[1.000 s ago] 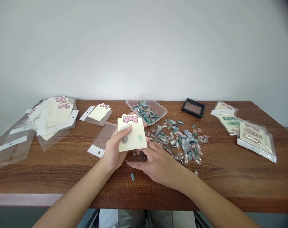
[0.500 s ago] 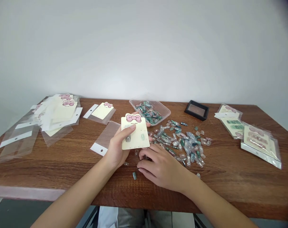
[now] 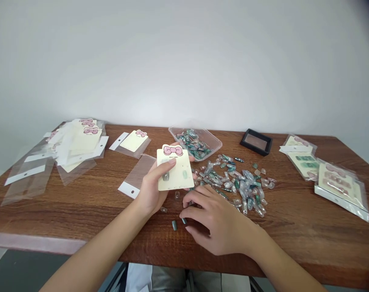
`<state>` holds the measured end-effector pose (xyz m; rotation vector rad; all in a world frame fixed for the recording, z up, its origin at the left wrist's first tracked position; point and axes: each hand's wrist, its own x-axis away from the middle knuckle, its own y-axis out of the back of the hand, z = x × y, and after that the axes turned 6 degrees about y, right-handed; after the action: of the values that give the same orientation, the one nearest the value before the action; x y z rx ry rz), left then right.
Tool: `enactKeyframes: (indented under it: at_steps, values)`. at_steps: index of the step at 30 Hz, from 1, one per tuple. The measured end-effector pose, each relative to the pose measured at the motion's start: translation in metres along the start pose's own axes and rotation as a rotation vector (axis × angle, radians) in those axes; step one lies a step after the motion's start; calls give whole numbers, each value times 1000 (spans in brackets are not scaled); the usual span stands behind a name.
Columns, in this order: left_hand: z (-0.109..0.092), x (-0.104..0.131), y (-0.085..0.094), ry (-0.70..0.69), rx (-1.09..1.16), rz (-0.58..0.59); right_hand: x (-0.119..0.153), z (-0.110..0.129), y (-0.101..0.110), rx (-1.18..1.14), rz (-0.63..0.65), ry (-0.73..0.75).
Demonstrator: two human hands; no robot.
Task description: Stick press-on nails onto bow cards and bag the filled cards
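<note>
My left hand (image 3: 152,188) grips a cream card (image 3: 177,167) with a pink bow top, thumb across its front. A dark press-on nail (image 3: 166,176) and a pale green press-on nail (image 3: 184,174) sit on the card. Just below and right of it, my right hand (image 3: 216,217) hovers low over the table, fingers curved and apart. A small green nail (image 3: 184,221) shows between its thumb and index fingertip; whether they touch it I cannot tell. Another green nail (image 3: 174,225) lies left of these fingers. Loose nails (image 3: 245,184) spread in a pile beyond my right hand.
A clear plastic tray (image 3: 216,142) of nails stands behind the card, with a black frame (image 3: 256,142) to its right. Cards and clear bags (image 3: 85,142) are heaped at far left. Bagged cards with nails (image 3: 339,182) lie at right. An open-looking clear bag (image 3: 138,174) lies beside my left hand.
My right hand has shifted slightly right and nearer me, its thumb now farther from the fingers. A green nail has come into sight at its fingertips. My left hand still holds the card.
</note>
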<state>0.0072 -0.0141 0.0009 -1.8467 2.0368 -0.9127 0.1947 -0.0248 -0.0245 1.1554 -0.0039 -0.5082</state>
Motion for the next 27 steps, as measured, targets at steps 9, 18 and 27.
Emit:
enactKeyframes:
  at_steps: [9,18,27]
  values:
    - [2,1,-1,-17,9,22,-6,2,-22,120,4,59]
    - [5,2,0,-7,16,23,-8,5,-29,230,-17,155]
    - [3,-1,-5,3,41,26,-8,4,-31,335,-48,237]
